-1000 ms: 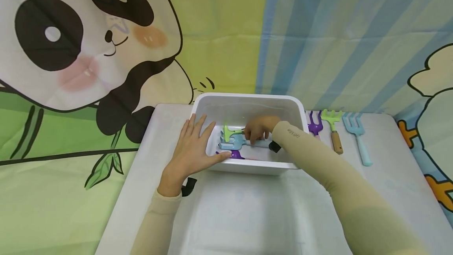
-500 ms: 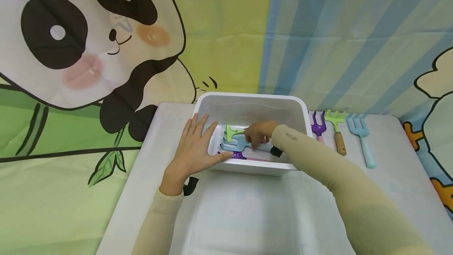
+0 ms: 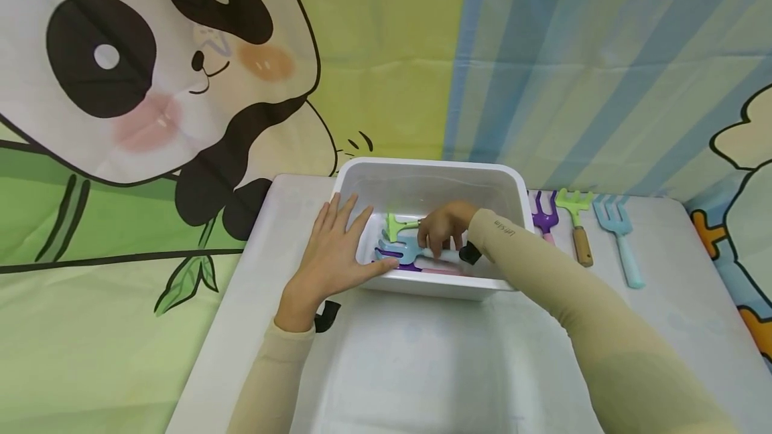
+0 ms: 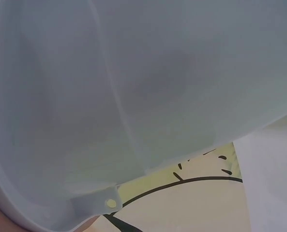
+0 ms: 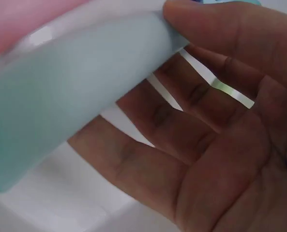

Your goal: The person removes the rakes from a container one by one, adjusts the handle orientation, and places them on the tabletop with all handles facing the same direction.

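A white plastic bin [image 3: 431, 288] holds three small garden hand tools. Inside it my right hand [image 3: 443, 223] grips the light blue hand fork [image 3: 407, 250]; the right wrist view has the thumb on top of its pale handle [image 5: 90, 67] and the fingers beneath. A green hand rake [image 3: 395, 227] lies behind it. Nearer the front wall is a purple hand fork [image 3: 411, 267] with a pink handle, partly under the blue one. My left hand [image 3: 328, 246] rests spread on the bin's left front corner, fingers straight. The left wrist view faces the bin's outer wall [image 4: 158, 82].
Right of the bin, a purple fork [image 3: 545, 220], a green rake [image 3: 575, 209] with a wooden handle, and a light blue fork [image 3: 618, 230] lie in a row on the white table [image 3: 416, 367]. Printed cloth [image 3: 386, 52] hangs behind the table.
My right hand has taken hold of the light blue fork's handle. The fork has shifted toward the front wall, over the purple fork. The left hand stays on the bin.
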### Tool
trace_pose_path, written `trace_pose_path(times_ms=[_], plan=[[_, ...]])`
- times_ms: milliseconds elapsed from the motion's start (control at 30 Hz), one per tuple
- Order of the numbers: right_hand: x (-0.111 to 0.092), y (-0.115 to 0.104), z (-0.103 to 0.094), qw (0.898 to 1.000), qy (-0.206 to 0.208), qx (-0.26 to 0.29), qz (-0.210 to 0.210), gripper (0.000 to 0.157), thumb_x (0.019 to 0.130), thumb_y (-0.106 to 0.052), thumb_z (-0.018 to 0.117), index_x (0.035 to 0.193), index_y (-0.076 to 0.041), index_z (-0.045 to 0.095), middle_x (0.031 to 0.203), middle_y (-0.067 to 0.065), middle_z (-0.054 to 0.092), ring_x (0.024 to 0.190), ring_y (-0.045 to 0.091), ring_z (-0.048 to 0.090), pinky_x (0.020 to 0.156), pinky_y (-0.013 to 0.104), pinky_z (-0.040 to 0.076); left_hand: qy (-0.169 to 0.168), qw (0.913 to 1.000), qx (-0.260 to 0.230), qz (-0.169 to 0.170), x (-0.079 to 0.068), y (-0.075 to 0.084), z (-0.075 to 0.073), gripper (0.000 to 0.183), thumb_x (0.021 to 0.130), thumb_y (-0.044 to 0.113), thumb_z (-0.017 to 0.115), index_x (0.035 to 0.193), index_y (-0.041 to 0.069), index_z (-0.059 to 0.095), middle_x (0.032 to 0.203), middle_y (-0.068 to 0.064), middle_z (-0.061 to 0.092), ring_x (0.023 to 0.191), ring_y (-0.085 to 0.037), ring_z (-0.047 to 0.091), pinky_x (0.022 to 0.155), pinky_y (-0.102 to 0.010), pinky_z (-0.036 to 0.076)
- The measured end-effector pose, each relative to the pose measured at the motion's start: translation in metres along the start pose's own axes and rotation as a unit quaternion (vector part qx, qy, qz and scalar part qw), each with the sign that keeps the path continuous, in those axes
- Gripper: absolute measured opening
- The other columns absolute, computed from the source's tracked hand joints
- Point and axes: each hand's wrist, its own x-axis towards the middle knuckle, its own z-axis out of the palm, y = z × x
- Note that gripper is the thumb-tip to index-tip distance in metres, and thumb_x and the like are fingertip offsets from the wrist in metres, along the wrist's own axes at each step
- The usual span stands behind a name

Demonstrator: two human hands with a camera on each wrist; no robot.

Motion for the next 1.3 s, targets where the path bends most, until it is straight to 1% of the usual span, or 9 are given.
trace_pose_path(times_ms=[67, 200, 333, 500, 667, 767, 900, 1067, 1300], plan=[[-0.002, 0.0, -0.001, 1.0, -0.005, 0.006, 0.006, 0.027, 0.088, 0.002, 0.067, 0.112, -0.008, 0.058, 0.093, 0.006, 0.049, 0.081, 0.023, 0.048, 0.078, 0.043, 0.054, 0.0, 1.0, -0.001, 0.0, 0.0, 0.0, 0.0, 0.108, 0.077, 0.088, 0.046, 0.15, 0.008, 0.046, 0.161, -0.018, 0.025, 0.151, -0.038, 0.006, 0.12, -0.049, 0.0], [-0.004, -0.002, -0.002, 1.0, -0.022, 0.003, 0.001, 0.04, 0.088, 0.0, 0.071, 0.126, -0.011, 0.06, 0.109, 0.009, 0.055, 0.092, 0.025, 0.055, 0.074, 0.04, 0.054, 0.004, 1.0, -0.001, 0.001, 0.0, -0.002, 0.002, 0.107, 0.078, 0.088, 0.047, 0.15, 0.009, 0.047, 0.16, -0.018, 0.027, 0.15, -0.039, 0.007, 0.12, -0.049, 0.001], [-0.007, -0.004, -0.004, 1.0, -0.027, 0.005, -0.014, 0.038, 0.09, -0.002, 0.07, 0.125, -0.012, 0.059, 0.108, 0.008, 0.056, 0.089, 0.024, 0.053, 0.065, 0.036, 0.048, 0.008, 1.0, 0.001, 0.003, 0.001, -0.002, 0.003, 0.106, 0.078, 0.088, 0.047, 0.15, 0.009, 0.047, 0.16, -0.017, 0.027, 0.15, -0.039, 0.007, 0.12, -0.049, 0.002], [-0.014, -0.009, -0.006, 1.0, -0.016, 0.009, -0.021, 0.038, 0.091, -0.002, 0.068, 0.127, -0.011, 0.058, 0.107, 0.007, 0.054, 0.082, 0.022, 0.048, 0.063, 0.034, 0.045, 0.004, 1.0, 0.001, 0.0, 0.0, -0.002, 0.001, 0.107, 0.078, 0.088, 0.046, 0.151, 0.01, 0.046, 0.161, -0.017, 0.026, 0.151, -0.038, 0.005, 0.12, -0.049, 0.001], [-0.022, -0.01, -0.011, 0.999, 0.007, 0.018, -0.032, 0.04, 0.091, -0.004, 0.069, 0.129, -0.01, 0.057, 0.111, 0.008, 0.053, 0.079, 0.021, 0.049, 0.062, 0.029, 0.046, -0.003, 1.0, 0.001, -0.007, -0.001, -0.001, 0.0, 0.108, 0.077, 0.09, 0.044, 0.151, 0.011, 0.045, 0.162, -0.016, 0.025, 0.151, -0.037, 0.003, 0.12, -0.049, 0.0], [-0.03, -0.01, -0.015, 0.999, 0.023, 0.03, -0.039, 0.039, 0.091, -0.004, 0.069, 0.128, -0.009, 0.056, 0.11, 0.008, 0.051, 0.077, 0.021, 0.048, 0.059, 0.027, 0.045, -0.005, 1.0, 0.001, -0.006, 0.0, 0.0, 0.0, 0.109, 0.077, 0.09, 0.043, 0.152, 0.01, 0.044, 0.162, -0.016, 0.025, 0.151, -0.038, 0.003, 0.12, -0.05, 0.001], [-0.048, -0.01, -0.017, 0.997, 0.053, 0.025, -0.045, 0.038, 0.092, -0.005, 0.068, 0.127, -0.009, 0.055, 0.113, 0.011, 0.049, 0.078, 0.021, 0.05, 0.064, 0.031, 0.049, -0.004, 1.0, 0.003, -0.002, 0.002, 0.0, 0.0, 0.112, 0.076, 0.09, 0.044, 0.152, 0.008, 0.042, 0.161, -0.017, 0.025, 0.151, -0.039, 0.004, 0.12, -0.052, 0.003], [-0.079, -0.009, -0.019, 0.994, 0.082, 0.027, -0.06, 0.038, 0.093, -0.005, 0.066, 0.128, -0.008, 0.052, 0.121, 0.015, 0.049, 0.083, 0.023, 0.055, 0.071, 0.039, 0.055, -0.003, 1.0, 0.0, -0.002, 0.002, 0.001, 0.0, 0.114, 0.076, 0.091, 0.043, 0.151, 0.006, 0.042, 0.161, -0.017, 0.025, 0.151, -0.039, 0.005, 0.12, -0.05, 0.001], [-0.124, -0.002, -0.016, 0.987, 0.116, 0.063, -0.096, 0.036, 0.096, -0.007, 0.064, 0.128, -0.002, 0.05, 0.111, 0.017, 0.056, 0.089, 0.025, 0.06, 0.076, 0.042, 0.057, -0.005, 1.0, 0.0, -0.001, 0.001, 0.0, 0.0, 0.115, 0.076, 0.091, 0.043, 0.152, 0.005, 0.042, 0.161, -0.018, 0.025, 0.15, -0.04, 0.005, 0.12, -0.049, 0.0]])
